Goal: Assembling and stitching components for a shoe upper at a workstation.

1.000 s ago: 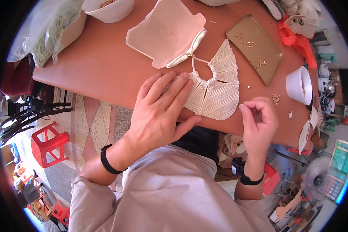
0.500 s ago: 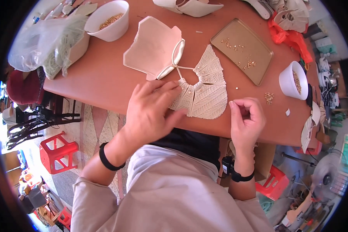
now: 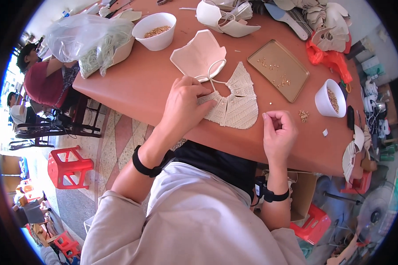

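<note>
The cream, fan-shaped piece of herringbone-textured material [image 3: 241,110] lies on the reddish-brown counter [image 3: 132,90], near its front edge and between the person's hands. The step in hand appears to be positioning or steadying this piece. The left hand [image 3: 185,99] touches its left end, thumb and fingers bent; whether they pinch the edge cannot be told. The right hand [image 3: 279,128] is just beside the piece, apart from it, fingers curled and thumb near the forefinger; whether anything small is held cannot be determined. In my judgement, the next move calls for a steady left hand and fine fingertip control of the right. The piece has a ribbed surface, slits, small bead-like points and a curved inner edge, with a thin pale cord [image 3: 210,75] beside it. Glossy gold beads [image 3: 304,115] lie loose nearby; a rectangular, matt gold-brown tray [image 3: 292,66] carries more.
</note>
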Demonstrator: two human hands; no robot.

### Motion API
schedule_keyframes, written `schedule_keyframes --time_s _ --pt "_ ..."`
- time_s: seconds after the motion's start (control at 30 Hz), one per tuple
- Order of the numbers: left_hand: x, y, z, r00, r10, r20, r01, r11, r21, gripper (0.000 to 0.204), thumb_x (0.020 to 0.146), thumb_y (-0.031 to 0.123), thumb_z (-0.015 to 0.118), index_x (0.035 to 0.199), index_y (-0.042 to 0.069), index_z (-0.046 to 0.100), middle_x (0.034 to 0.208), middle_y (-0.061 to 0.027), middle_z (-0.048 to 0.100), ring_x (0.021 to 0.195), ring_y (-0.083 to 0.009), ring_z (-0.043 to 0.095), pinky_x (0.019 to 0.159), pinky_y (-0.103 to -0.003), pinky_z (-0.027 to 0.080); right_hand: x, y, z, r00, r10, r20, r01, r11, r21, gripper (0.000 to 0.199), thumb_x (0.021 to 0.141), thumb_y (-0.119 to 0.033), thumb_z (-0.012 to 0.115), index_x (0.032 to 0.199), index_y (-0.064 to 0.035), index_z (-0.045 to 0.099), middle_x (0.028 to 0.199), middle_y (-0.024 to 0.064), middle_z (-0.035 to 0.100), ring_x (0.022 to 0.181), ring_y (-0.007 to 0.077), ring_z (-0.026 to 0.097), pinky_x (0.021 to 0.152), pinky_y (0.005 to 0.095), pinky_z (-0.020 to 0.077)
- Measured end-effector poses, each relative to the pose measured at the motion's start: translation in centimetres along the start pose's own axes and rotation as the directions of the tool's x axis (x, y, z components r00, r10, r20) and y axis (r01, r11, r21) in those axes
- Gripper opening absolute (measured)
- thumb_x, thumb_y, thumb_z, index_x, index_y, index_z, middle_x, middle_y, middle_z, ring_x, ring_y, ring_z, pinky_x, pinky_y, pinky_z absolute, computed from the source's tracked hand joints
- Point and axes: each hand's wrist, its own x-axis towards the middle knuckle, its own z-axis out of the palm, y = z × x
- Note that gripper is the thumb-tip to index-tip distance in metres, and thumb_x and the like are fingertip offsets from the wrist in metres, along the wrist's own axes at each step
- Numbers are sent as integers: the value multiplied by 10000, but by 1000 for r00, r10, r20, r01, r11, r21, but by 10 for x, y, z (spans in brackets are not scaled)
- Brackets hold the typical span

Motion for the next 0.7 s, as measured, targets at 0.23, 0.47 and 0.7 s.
schedule_keyframes --time_s 0.23,0.47,0.7 --pt "16 16 -4 991 -92 102 82 992 94 264 787 137 840 970 -37 765 990 -186 754 940 -359 728 874 -421 583 0 0 0 1000 -12 -15 11 1000 -17 113 902 10 797 868 2 689 771 53 643 592 114 585 575 273 463" --pt "21 3 -8 950 -240 198 267 956 -124 258 856 115 818 1052 -42 762 869 -93 768 775 -175 733 721 -325 582 -2 2 -1 1000 12 -15 -11 1000 21 110 904 22 789 865 4 688 770 43 649 588 102 576 572 271 461" --pt "13 -4 -20 772 -385 506 630 570 -528 212 936 56 780 1123 -43 767 962 -53 765 814 -120 724 725 -270 587 -3 2 -2 1000 13 4 -13 999 32 112 920 4 790 870 6 690 764 30 643 599 85 566 574 265 456"
